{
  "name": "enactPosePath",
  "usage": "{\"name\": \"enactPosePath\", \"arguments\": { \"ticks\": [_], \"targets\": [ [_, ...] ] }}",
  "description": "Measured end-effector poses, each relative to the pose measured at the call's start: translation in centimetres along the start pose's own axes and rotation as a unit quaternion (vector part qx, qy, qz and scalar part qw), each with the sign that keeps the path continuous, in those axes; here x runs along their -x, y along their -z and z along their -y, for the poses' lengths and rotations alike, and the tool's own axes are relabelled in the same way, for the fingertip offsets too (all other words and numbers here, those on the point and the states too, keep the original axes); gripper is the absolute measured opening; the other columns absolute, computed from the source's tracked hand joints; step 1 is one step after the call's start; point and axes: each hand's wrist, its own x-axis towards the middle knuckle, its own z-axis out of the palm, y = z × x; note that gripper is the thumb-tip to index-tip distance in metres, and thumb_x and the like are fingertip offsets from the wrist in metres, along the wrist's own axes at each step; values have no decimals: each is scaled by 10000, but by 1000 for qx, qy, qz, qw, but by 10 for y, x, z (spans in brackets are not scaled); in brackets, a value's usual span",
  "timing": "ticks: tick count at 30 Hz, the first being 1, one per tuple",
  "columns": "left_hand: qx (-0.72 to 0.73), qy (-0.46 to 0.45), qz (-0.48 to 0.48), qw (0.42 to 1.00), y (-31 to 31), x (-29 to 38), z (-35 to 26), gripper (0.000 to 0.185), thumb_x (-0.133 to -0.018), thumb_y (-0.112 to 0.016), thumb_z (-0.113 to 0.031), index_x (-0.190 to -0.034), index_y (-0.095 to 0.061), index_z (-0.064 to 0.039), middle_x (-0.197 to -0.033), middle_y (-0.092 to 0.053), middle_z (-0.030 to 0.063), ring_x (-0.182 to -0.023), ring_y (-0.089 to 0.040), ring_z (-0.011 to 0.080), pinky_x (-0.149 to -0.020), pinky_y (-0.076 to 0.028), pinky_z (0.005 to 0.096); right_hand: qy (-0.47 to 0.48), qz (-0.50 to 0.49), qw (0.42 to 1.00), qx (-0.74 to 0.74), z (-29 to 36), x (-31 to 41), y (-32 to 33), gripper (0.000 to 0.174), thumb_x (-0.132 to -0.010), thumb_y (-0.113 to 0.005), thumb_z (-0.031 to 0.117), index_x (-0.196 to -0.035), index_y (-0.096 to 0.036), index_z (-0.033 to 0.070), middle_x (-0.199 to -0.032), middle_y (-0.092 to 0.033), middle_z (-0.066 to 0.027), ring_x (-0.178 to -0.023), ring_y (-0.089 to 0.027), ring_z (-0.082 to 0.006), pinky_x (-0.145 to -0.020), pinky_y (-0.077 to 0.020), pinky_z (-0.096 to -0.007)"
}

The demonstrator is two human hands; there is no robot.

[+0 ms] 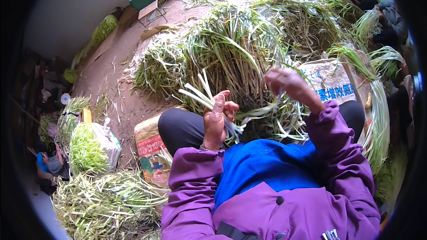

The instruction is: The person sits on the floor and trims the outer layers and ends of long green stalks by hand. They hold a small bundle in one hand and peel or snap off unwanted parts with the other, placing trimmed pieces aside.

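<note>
My left hand [218, 115] is closed around a small bunch of pale leafy stalks [200, 97]. Their cut-looking ends point up and left, and the other ends hang below my fingers. To the right, my right hand [288, 81] is raised and blurred by motion, its fingers curled. A thin pale leaf strip [279, 96] hangs from those fingers; exactly how it is gripped is blurred. Just beyond both hands stands a large heap of green leafy stalks [230, 60], with brownish lower parts facing me. Loose pale leaves [263, 111] lie between my knees.
A printed sack [328, 73] lies at right, with a long pale bundle of stalks [379, 120] beside it. At lower left are a leaf pile [106, 203] and a bagged bundle [87, 150]. Other people sit at right [392, 23] and far left [53, 165]. A folding stool [148, 10] stands behind.
</note>
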Motion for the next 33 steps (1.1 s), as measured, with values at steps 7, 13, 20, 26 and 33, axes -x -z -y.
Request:
{"name": "enactPosePath", "arguments": {
  "ticks": [7,13,20,26,33],
  "targets": [
    [80,67,-8,994,4,-15,5,398,-933,-513,-340,-1148,-502,-5,-790,-627,77,-732,-620,196,-683,-514,327,66,287,857,422,-45,-16,-74,345,-857,-541,371,-879,-643,42,-779,-642,-152,-711,-618,-334,-670,-484,-429],
    [196,23,-9,980,17,-25,-4,348,-920,-544,-331,-1120,-522,-47,-559,-424,-48,-472,-428,57,-507,-406,251,39,-143,892,427,-50,-96,7,250,-840,-580,285,-844,-610,38,-745,-618,-158,-712,-616,-301,-643,-485,-413],
    [73,52,-60,994,7,-26,-3,239,-883,-613,-195,-1051,-567,-31,-535,-418,-49,-435,-388,53,-434,-364,224,124,-131,863,472,-69,-96,-14,203,-811,-578,231,-787,-569,30,-727,-600,-187,-716,-603,-355,-639,-474,-445],
    [29,75,-33,996,3,-21,5,182,-869,-632,-173,-987,-583,-44,-545,-467,-28,-440,-431,66,-428,-379,238,208,14,892,400,-36,-14,-51,218,-801,-605,235,-749,-561,28,-691,-594,-167,-675,-606,-354,-595,-475,-438],
    [62,55,-1,997,-6,-6,5,68,-884,-596,-115,-874,-532,-98,-556,-466,-34,-438,-425,66,-435,-365,244,145,19,953,265,-36,4,-61,330,-833,-645,319,-994,-609,33,-681,-599,-101,-611,-599,-205,-564,-467,-341]
  ]
}}
